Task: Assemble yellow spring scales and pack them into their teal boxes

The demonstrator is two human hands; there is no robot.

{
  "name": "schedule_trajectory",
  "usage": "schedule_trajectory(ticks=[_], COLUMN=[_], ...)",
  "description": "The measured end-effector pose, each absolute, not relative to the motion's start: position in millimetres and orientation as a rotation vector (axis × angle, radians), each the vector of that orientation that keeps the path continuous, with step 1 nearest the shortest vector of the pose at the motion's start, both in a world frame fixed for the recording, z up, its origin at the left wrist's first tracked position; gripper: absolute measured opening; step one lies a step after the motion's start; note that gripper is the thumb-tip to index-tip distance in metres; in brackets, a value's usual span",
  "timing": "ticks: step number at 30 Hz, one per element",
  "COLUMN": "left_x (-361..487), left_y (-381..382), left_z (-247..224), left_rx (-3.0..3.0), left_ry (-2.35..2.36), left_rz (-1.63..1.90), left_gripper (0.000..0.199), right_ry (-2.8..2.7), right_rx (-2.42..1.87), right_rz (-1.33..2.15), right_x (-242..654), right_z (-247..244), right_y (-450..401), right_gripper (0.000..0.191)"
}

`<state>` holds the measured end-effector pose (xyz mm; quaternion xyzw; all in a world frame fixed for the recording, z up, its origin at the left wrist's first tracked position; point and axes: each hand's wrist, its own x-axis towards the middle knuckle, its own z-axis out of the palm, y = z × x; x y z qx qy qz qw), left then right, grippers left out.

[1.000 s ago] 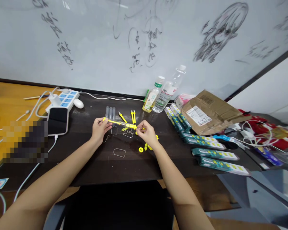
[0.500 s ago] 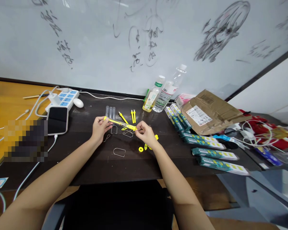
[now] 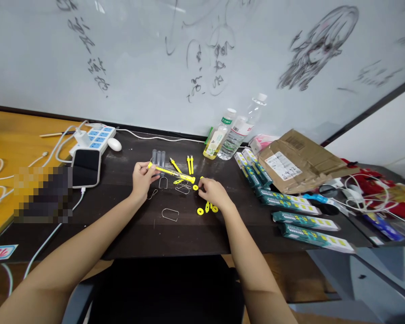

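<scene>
My left hand (image 3: 141,181) is closed around one end of a tubular spring scale (image 3: 172,172), a clear tube with yellow inner parts and yellow ends. It slopes down to the right above the table. My right hand (image 3: 213,191) is pinched just off the scale's right end, with a small yellow ring (image 3: 195,187) at its fingertips. Below lie bent wire hooks (image 3: 170,214), another yellow ring (image 3: 200,211) and small yellow pieces (image 3: 207,207), partly covered by my right hand. Behind the scale are clear tubes (image 3: 159,157) and yellow rods (image 3: 190,165).
Two bottles (image 3: 234,137) stand against the whiteboard (image 3: 138,67). Green-and-white boxes (image 3: 317,236) and a cardboard parcel (image 3: 290,157) lie to the right, beside tangled cables. At left are a phone (image 3: 86,167), a power strip (image 3: 97,139) and a white mouse (image 3: 114,144).
My right hand has come away from the scale's right end, moving slightly right and down. My left hand still holds the scale. The whole view has shifted a little.
</scene>
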<state>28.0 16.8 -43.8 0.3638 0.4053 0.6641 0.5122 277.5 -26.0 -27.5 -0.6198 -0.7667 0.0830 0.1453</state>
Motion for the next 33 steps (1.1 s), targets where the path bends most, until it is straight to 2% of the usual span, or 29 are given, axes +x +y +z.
schedule_trajectory(ticks=[3,6,10,19,21,25,33], left_x=[29,30,31,28,27,24,25], left_y=[15,13,11,15,18,23,22], left_z=[-42,-40,-39,-42,-43,-44,-44], left_rx=[0.921,0.938,0.903,0.747,0.717,0.674,0.655], left_ry=[0.969,0.954,0.948,0.991,0.995,0.994,1.011], left_rz=[1.616,1.61,1.583,1.483,1.497,1.517,1.481], left_gripper=[0.028,0.028,0.026,0.02,0.019,0.019,0.016], right_ry=[-2.075,-1.963,-1.89,-1.805,-1.77,-1.702,-2.223], right_rx=[-1.529,-1.322,-1.303,-1.18,-1.211,-1.498,-1.519], right_rz=[0.407,0.552,0.59,0.723,0.663,0.292,0.209], right_x=[276,272,268,264,278,309,293], right_z=[-28,-29,-33,-30,-25,-20,-29], right_y=[-26,-25,-24,-25,-23,-18,-18], right_gripper=[0.025,0.024,0.019,0.039,0.038,0.013,0.015])
